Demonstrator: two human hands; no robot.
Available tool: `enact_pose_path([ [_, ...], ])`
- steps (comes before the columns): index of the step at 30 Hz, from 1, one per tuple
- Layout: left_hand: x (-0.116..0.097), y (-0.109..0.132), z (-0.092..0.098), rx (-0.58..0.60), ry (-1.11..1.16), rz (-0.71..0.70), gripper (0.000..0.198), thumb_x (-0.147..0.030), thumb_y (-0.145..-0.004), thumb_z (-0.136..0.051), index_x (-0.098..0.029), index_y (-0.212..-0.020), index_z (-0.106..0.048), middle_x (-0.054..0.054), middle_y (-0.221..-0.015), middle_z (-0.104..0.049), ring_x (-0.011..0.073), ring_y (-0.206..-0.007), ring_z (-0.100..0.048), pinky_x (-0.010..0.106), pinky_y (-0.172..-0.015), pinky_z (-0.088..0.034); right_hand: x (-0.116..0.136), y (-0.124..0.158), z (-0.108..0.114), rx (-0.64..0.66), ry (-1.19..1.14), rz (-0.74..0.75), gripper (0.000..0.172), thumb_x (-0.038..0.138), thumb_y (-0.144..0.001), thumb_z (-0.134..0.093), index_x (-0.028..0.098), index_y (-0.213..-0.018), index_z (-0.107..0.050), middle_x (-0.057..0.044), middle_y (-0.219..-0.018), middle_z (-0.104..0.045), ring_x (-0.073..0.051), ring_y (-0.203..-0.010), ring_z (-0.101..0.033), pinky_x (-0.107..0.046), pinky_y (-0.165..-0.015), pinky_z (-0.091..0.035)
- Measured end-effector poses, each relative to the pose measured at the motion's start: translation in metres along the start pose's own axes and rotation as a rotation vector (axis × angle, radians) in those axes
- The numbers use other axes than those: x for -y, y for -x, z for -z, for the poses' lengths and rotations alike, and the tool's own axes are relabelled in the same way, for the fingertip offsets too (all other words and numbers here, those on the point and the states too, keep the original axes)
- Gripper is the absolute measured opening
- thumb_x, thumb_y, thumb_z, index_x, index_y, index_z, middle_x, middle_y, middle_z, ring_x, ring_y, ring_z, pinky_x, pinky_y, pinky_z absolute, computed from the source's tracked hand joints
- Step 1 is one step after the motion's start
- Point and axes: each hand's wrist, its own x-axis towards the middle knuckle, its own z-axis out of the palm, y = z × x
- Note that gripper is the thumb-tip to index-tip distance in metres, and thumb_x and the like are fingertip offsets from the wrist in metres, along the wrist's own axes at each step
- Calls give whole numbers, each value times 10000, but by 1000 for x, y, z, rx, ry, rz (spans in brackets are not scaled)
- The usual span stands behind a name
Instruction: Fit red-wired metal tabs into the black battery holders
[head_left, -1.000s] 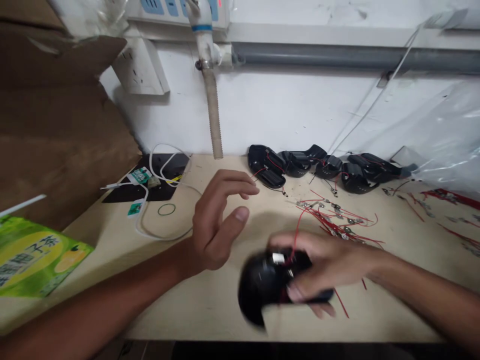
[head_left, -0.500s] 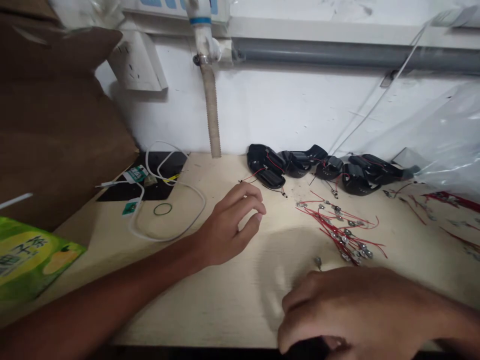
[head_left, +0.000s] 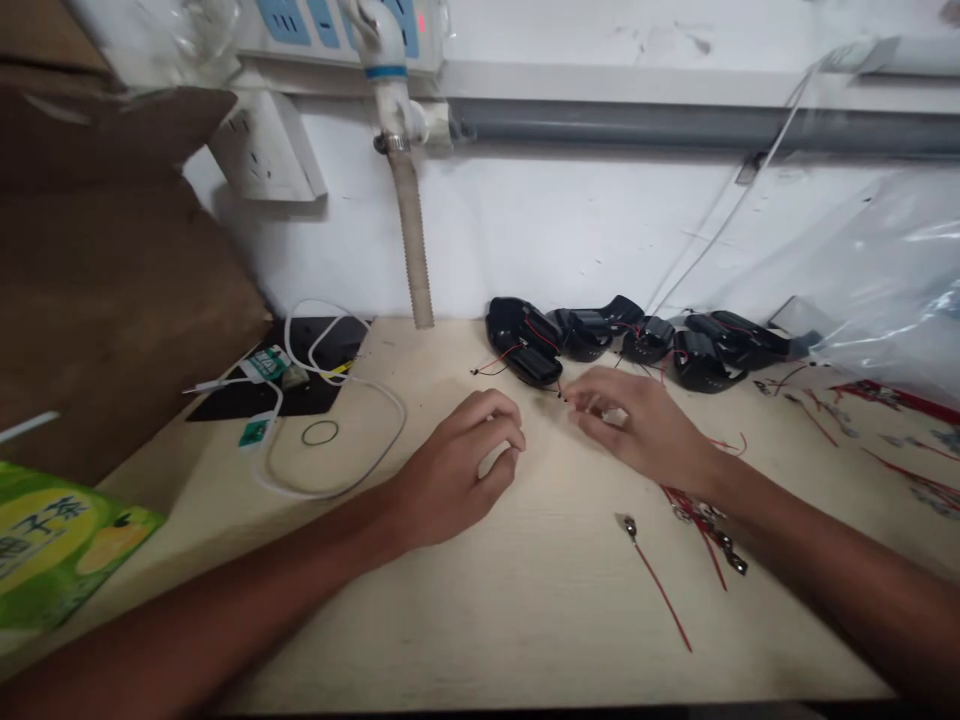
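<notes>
- Black plastic housings (head_left: 705, 365) with red and dark wires form a row right of centre, against the white wall (head_left: 525, 220).
- The leftmost housing (head_left: 506, 320) lies just above the middle of the frame; one thin wire runs out from its left side, another ends at its lower right.
- The person's right hand (head_left: 637, 425) reaches in from the right edge, thumb and fingertips drawn close together beside that lower-right wire end; whether they pinch it cannot be told.
- The person's left hand (head_left: 469, 460) rests near the centre of the frame, fingers loosely curled with a gap between index finger and thumb, nothing visible in its grasp.
- Right of centre, red leads (head_left: 697, 515) with metal terminals lie in a pile partly hidden by the right forearm.
- One single red lead (head_left: 660, 585) lies apart at lower right, its metal terminal toward the top, on the pale wooden tabletop (head_left: 450, 620).
- More red wires (head_left: 892, 395) spread along the right edge, below clear plastic sheeting (head_left: 892, 260).
- Left of centre, a white cable (head_left: 300, 492) loops around a thin green ring (head_left: 319, 443) and over a black sheet (head_left: 225, 405).
- At far left, a green-and-yellow packet (head_left: 60, 550) lies below brown cardboard (head_left: 112, 260).
- A ribbed hose (head_left: 412, 240) hangs at upper centre.
</notes>
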Motion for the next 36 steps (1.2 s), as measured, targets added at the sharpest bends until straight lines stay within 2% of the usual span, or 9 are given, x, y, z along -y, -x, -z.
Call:
enact_pose_path([
  [2, -1, 0, -2, 7, 5, -7, 161, -42, -822, -453, -162, -817, -560, 43, -929, -563, 136, -873, -568, 268, -763, -490, -13, -10, -9, -61, 173, 115, 284, 261, -910, -501, 157, -1157, -594, -147, -1169, -607, -273, -1100, -568, -477, -929, -474],
  [5, -3, 1, -5, 24, 4, -13, 164, -42, -822, -447, -160, -816, -560, 46, -925, -568, 141, -874, -568, 268, -752, -490, -22, -21, -19, 16, 332, 217, 428, 281, -943, -466, 85, -1322, -504, -199, -1369, -496, -314, -1293, -426, -521, -1062, -373],
  [12, -1, 1, -3, -64, -68, -17, 147, -60, -836, -467, -162, -797, -565, 42, -912, -580, 151, -884, -563, 291, -784, -486, -12, -17, -20, 62, 410, 347, 369, 345, -972, -430, 106, -1104, -679, -143, -1262, -623, -314, -1252, -460, -517, -1053, -386],
  [18, 6, -3, 6, -258, -276, 182, 162, -71, -809, -509, -180, -891, -596, 70, -1072, -560, 212, -1033, -515, 389, -899, -456, 4, 1, -11, 115, 105, 530, 279, 296, -952, -504, 151, -1130, -662, -73, -1189, -676, -244, -1215, -486, -434, -999, -454],
  [21, 8, -5, 6, -203, -363, 314, 194, -81, -779, -532, -183, -928, -601, 86, -1202, -521, 270, -1158, -461, 467, -967, -414, 1, 3, 2, 18, 5, 471, 225, 257, -945, -512, 187, -1104, -655, -71, -1190, -664, -221, -1170, -530, -426, -986, -459],
  [25, 8, -5, 5, -3, -221, 400, 151, -71, -793, -478, -173, -827, -584, 42, -996, -597, 197, -962, -568, 380, -872, -475, -27, -1, 26, -135, 187, 206, 184, 188, -907, -472, 188, -947, -652, -88, -956, -682, -216, -897, -622, -394, -793, -509],
  [29, 7, -5, 5, 77, -174, 425, 185, -66, -797, -452, -173, -854, -592, 32, -948, -612, 187, -914, -581, 363, -835, -481, -58, -2, 40, 74, 299, -15, 165, 217, -851, -473, 166, -886, -626, -100, -920, -616, -193, -753, -599, -345, -670, -483],
  [32, 8, -3, 5, 49, -172, 387, 276, -23, -782, -421, -182, -935, -587, 20, -958, -624, 173, -914, -588, 345, -834, -475, -66, -2, 39, 221, 242, -22, 166, 280, -852, -495, 164, -870, -613, -98, -937, -578, -180, -747, -583, -329, -674, -466],
  [36, 10, -2, 4, -2, -169, 347, 338, 16, -753, -406, -191, -955, -580, 6, -949, -634, 154, -899, -596, 311, -818, -473, -65, -2, 31, 266, 205, -19, 72, 191, -814, -498, 176, -768, -552, -71, -871, -553, -166, -715, -541, -321, -680, -432],
])
